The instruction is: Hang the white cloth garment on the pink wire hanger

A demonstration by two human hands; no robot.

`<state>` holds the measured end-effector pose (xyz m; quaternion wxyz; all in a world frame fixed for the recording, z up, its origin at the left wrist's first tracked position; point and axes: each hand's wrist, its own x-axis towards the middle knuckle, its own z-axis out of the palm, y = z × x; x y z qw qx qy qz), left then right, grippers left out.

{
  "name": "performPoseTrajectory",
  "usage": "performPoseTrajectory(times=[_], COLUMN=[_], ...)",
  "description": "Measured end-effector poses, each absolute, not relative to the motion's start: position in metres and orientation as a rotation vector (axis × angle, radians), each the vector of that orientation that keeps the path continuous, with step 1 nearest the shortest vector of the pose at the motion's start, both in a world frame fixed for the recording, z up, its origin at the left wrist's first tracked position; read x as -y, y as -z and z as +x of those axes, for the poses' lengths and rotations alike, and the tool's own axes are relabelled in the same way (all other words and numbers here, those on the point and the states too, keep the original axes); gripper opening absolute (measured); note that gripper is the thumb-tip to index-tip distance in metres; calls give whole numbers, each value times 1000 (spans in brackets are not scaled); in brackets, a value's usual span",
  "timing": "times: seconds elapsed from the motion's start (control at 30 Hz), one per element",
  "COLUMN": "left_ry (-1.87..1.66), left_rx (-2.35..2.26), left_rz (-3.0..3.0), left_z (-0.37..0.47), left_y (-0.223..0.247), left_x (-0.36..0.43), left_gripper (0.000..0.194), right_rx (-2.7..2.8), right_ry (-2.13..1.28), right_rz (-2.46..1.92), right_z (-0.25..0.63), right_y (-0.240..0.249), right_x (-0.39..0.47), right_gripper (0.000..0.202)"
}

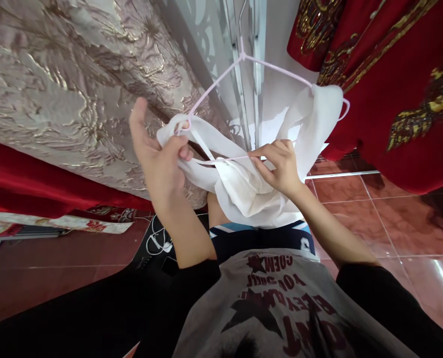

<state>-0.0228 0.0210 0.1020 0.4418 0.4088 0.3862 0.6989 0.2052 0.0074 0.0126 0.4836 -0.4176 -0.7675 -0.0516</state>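
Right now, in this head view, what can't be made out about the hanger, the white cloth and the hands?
- Hanger: its hook runs out of the top edge, so what it hangs on is unseen.
- Hanger's right end: covered by the white garment.
- Left hand: its fingertips are buried in the cloth, so the exact grip is unclear.
- Right hand: its palm faces away, so what it pinches is hidden.
- Garment's type: bunched up, can't tell.

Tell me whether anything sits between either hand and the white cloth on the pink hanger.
Nothing visible does. The left hand already pinches the white cloth near the hanger's left end, and the right hand grips its bunched middle.
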Motion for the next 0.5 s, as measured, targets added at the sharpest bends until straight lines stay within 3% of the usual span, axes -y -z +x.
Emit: performPoseTrajectory(times=[0.07,0.17,0.37,0.4,0.5], left_ry=[-1774,-1835,-1922,-1919,-1835], left_rx=[-904,-785,-827,-849,-847], left_rz=[854,667,441,428,477], left_z=[-38,-62,-62,-51,-4], left_y=[-109,-101,-26,-15,0], left_x=[-21,-22,-29,-28,-15], left_gripper=[68,42,8,6,31], right_rx=[1871,1875,1882,1895,1931], right_ry=[132,140,85,55,-31], right_rz=[-1002,-1002,-1068,-1088,-1130], right_z=[206,208,208,207,201], right_y=[-12,-12,-12,-11,-11], right_x=[-8,-8,-5,-5,-5], right_gripper=[16,14,20,22,26])
